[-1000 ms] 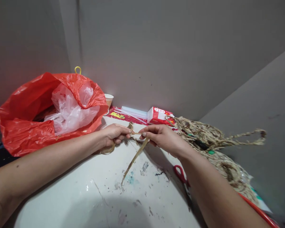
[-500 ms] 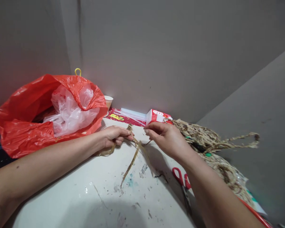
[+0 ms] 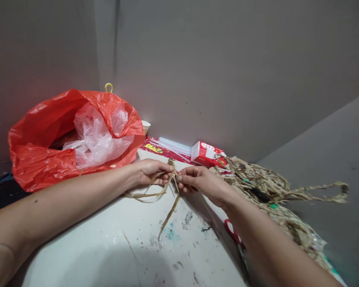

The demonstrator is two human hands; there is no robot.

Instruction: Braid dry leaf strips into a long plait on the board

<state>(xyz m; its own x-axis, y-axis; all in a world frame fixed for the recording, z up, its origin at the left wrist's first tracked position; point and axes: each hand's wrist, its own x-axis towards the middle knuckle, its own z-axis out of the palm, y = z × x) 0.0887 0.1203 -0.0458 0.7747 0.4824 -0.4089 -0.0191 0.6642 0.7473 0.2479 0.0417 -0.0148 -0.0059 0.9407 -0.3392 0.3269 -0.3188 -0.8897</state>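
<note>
Dry, tan plant-fibre strips (image 3: 169, 215) hang and splay from a small knotted bunch between my hands, above the white tabletop. My left hand (image 3: 155, 172) is closed, pinching the bunch just below its brown knotted top. From the other side my right hand (image 3: 197, 180) is closed, its thumb and fingers pressed on the strips close to the left fingertips. One strip points down toward me, while others curl left under my left wrist. Exactly how the strands cross between the fingertips is hidden.
A red plastic bag (image 3: 42, 171) holding clear plastic stands left. Behind are a paper cup (image 3: 146, 126), pale straws (image 3: 176, 146) and a red-and-white packet (image 3: 208, 153). Coiled braided fibre rope (image 3: 263, 177) lies right. Red-handled scissors (image 3: 231, 230) lie partly beneath my right forearm. Grey walls enclose the back.
My right hand has come in to meet the left at the bunch; before, it was a little apart, holding a strand. The view has shifted slightly left.
</note>
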